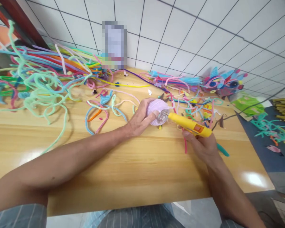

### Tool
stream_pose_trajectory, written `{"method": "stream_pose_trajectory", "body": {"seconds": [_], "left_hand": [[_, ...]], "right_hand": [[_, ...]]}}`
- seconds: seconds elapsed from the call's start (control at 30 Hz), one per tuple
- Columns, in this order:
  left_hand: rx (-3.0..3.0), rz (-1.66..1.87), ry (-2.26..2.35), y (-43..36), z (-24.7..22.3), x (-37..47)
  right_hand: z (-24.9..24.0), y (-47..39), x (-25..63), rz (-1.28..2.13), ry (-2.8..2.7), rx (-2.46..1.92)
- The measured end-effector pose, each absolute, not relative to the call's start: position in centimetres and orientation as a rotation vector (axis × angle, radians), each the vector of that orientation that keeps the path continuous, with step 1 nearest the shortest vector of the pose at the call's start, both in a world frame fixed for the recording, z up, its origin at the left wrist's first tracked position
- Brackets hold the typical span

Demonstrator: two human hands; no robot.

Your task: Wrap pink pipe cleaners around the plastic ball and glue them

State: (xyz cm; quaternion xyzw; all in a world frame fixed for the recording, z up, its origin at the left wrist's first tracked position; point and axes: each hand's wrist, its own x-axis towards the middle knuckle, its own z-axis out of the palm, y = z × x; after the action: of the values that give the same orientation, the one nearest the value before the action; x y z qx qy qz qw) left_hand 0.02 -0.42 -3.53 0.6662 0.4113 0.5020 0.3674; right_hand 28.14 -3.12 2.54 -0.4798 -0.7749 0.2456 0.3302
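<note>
My left hand [142, 118] is closed around a lilac ball [154, 106] that looks wound from fuzzy pipe cleaner, with a bare, clear-looking patch on its right side. In my right hand [201, 145] is a yellow glue gun [188, 123] with an orange switch, its nozzle pointing left at that bare patch. The nozzle is at or very near the surface; contact cannot be made out. A pink pipe cleaner [186, 145] hangs down by my right fingers, and a teal curved piece [222, 149] shows beyond that hand.
Tangled mint pipe cleaners [47, 91] and a colourful bundle [68, 61] cover the table's left. Loose scraps [204, 106] lie right of the ball. A bundle [178, 80] and colourful figures [223, 83] stand against the tiled wall [180, 34]. A dark cord [249, 107] runs rightward.
</note>
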Motion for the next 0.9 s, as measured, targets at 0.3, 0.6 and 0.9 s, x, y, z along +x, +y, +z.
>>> {"method": "stream_pose_trajectory", "body": {"seconds": [0.3,0.6,0.9], "left_hand": [[1.75,1.315,1.07,-0.2,-3.75,0.14],[1.751,1.295,1.077,-0.24,-3.78,0.12],[1.748,1.297,1.065,-0.29,-3.61,0.08]], "right_hand": [[2.34,-2.91,27.8,0.483,-2.139,-1.17],[2.01,-2.89,27.83,0.48,-2.146,-1.183],[2.4,-3.27,27.61,0.437,-2.119,-1.169]]}}
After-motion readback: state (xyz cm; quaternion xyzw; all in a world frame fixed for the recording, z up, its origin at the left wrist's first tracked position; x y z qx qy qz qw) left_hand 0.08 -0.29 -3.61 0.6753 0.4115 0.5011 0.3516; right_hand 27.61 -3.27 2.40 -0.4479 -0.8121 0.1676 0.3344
